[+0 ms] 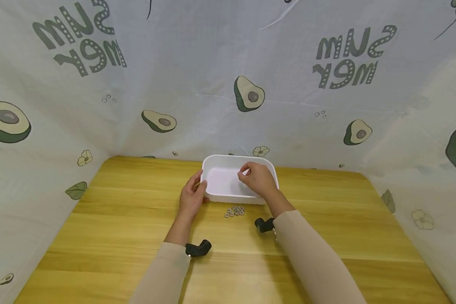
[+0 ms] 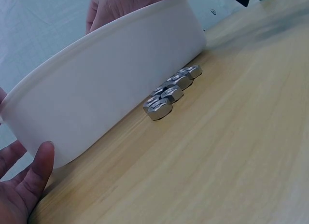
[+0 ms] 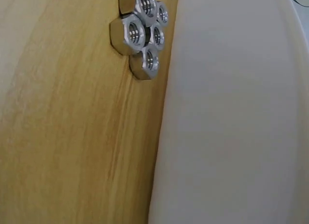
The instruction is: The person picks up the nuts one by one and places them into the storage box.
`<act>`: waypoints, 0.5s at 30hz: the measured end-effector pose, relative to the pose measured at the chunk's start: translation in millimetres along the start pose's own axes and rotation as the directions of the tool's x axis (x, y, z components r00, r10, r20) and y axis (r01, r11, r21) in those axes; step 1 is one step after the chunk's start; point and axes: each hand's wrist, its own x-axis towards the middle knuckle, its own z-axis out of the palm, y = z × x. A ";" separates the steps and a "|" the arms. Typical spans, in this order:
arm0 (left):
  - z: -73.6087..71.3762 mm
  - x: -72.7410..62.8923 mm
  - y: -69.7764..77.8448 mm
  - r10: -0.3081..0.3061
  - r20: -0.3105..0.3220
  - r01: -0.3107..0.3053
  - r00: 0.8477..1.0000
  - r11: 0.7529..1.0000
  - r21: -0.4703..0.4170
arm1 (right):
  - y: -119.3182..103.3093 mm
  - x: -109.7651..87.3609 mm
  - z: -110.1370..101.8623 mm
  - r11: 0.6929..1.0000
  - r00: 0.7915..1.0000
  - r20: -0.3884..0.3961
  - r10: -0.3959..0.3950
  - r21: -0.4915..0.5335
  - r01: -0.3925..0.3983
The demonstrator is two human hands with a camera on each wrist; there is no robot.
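A white rectangular plastic tray (image 1: 228, 199) stands on the wooden table. My left hand (image 1: 191, 197) holds its left end; in the left wrist view the thumb (image 2: 42, 168) lies against the outer wall and the other fingers reach round the end. My right hand (image 1: 259, 179) is over the right part of the tray, thumb and forefinger bent together; whether something small is between them cannot be made out. The right wrist view does not show this hand. Several metal hex nuts (image 1: 234, 211) lie in a cluster just in front of the tray's near wall.
The wooden table (image 1: 137, 253) extends around the tray on both sides and in front. A pale cloth (image 1: 213, 55) printed with avocados hangs behind the table and at its sides. Each wrist carries a black camera mount (image 1: 198, 248).
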 end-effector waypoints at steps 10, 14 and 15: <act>0.0 1.7 -0.6 -0.017 0.001 0.017 1.000 1.000 -0.005 | 3.5 -1.3 5.6 0.999 0.999 -0.003 0.039 0.027 -0.039; 0.6 1.1 -1.1 -0.001 -0.005 0.001 1.000 1.000 -0.003 | 4.2 -1.4 6.5 0.999 0.999 -0.007 0.033 0.025 -0.033; 0.8 1.5 -1.7 0.004 -0.008 -0.004 1.000 1.000 -0.003 | 4.3 -1.3 6.8 0.999 0.999 -0.009 0.033 0.027 -0.032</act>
